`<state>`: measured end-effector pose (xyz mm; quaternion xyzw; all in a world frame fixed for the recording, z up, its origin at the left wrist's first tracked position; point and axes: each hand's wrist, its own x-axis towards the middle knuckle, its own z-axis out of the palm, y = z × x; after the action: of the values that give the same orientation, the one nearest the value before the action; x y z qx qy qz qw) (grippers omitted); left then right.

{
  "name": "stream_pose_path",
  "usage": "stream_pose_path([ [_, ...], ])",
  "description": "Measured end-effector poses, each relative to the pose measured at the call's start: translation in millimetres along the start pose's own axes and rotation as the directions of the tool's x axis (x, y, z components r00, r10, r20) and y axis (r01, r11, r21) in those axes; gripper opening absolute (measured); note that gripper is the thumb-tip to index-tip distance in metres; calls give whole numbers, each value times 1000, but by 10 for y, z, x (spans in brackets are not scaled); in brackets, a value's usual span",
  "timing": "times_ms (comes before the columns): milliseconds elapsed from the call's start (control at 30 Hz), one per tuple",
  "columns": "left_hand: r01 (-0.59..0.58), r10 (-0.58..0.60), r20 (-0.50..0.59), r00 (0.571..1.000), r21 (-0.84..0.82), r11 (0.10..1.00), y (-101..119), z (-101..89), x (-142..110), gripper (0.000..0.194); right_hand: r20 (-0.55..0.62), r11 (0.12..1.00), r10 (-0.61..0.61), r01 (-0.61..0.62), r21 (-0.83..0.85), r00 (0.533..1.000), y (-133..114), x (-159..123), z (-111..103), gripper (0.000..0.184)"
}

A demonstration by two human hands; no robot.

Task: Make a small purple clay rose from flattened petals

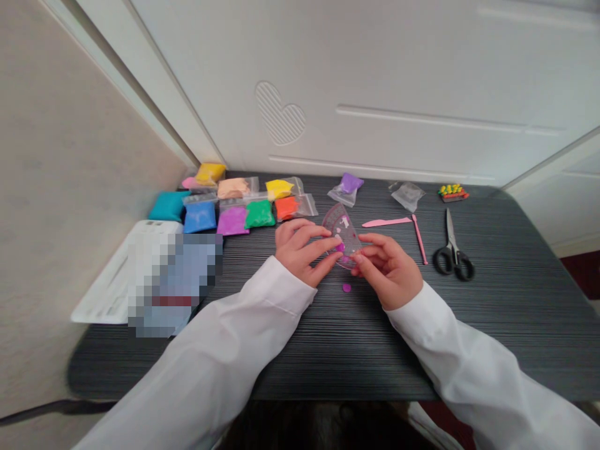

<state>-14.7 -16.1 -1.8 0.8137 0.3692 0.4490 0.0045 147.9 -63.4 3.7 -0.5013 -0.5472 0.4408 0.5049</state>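
Note:
Both my hands meet over the middle of the dark table [515, 312]. My left hand [300, 250] has its fingers curled and pinches a small magenta clay piece [339, 247] against a clear pink plastic protractor [341, 228]. My right hand [391, 269] grips the protractor's lower edge with closed fingers. A small round magenta clay bit [346, 287] lies on the table just below the hands.
Several bags of coloured clay [234, 209] lie at the back left, a purple clay bag [349, 185] and an empty bag [407, 194] further right. Two pink modelling tools [419, 236], black scissors [452, 253], a small clay model [452, 192] and a white box [107, 287] are also here.

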Motion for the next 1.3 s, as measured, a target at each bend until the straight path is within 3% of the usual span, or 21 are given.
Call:
stream_pose_path([
  [833,-52,54,54,997,-43,998,-54,27,-16,17,21,993,-57,59,-101,998,34,-11,-12,32],
  [1067,-14,19,115,993,-43,999,-56,20,-15,13,19,992,-54,56,-116,998,43,-9,-9,32],
  [1300,-6,14,106,994,-72,997,-40,34,-8,17,20,988,-55,57,-142,998,47,-2,-25,31],
])
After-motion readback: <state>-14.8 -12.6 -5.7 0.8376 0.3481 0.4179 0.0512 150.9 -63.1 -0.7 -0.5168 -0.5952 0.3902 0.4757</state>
